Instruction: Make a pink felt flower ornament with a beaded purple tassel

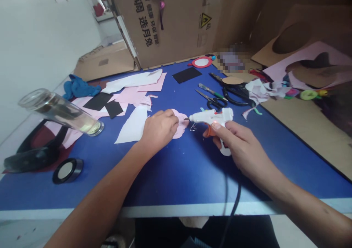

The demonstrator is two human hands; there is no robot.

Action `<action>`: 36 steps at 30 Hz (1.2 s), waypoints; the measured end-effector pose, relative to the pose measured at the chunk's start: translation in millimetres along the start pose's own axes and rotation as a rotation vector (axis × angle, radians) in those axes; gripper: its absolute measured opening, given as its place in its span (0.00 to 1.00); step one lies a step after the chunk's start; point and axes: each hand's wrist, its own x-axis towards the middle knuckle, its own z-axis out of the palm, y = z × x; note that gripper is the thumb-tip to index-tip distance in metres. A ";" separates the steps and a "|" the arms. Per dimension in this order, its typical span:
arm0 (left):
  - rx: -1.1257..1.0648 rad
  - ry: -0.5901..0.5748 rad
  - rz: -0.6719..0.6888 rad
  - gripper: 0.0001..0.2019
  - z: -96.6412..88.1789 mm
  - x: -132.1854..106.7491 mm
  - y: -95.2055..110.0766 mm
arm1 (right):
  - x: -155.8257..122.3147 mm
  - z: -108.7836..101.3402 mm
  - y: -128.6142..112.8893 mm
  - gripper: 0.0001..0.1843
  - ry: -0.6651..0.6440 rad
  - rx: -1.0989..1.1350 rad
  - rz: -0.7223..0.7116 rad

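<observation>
My right hand (233,136) is wrapped round a white hot glue gun (210,116), fingers at its orange trigger. The nozzle points left and meets the right part of a pink scalloped paper piece (180,125), which lies on the blue table. My left hand (161,125) is closed with its fingers curled over the left side of that pink piece, hiding part of it. Under and beside the left hand lies a white paper scrap (133,125). From the glue gun a dark cord (233,207) hangs over the table's front edge.
Scissors (213,100), a pen (211,92) and black-handled pliers (231,92) lie beyond the glue gun. At left stand a glass bottle (63,112) and a black tape roll (68,170). Paper scraps (129,94) spread at back left; a cardboard wall (178,24) rises behind.
</observation>
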 end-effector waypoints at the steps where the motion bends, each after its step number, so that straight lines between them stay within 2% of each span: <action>1: -0.012 0.004 -0.001 0.16 0.5 0.2 -0.8 | -0.3 0.0 -0.2 0.26 -0.009 -0.014 0.002; 10: -0.147 0.031 -0.009 0.14 3.9 2.0 -7.5 | -1.4 3.5 -1.1 0.27 -0.081 -0.115 0.026; 14: -0.175 0.039 -0.016 0.14 2.6 0.4 -9.4 | -0.8 5.7 -0.8 0.27 -0.080 -0.145 0.016; 20: -0.171 0.057 -0.005 0.07 2.4 -2.4 -7.1 | -1.7 5.6 -1.3 0.27 -0.036 -0.120 0.023; 27: -0.095 0.045 -0.019 0.13 1.3 0.4 -2.0 | -3.4 4.6 -3.6 0.26 -0.044 -0.103 0.041; 36: -0.117 0.066 -0.038 0.14 4.8 1.3 -2.5 | -2.6 7.5 -3.7 0.28 -0.074 -0.126 0.034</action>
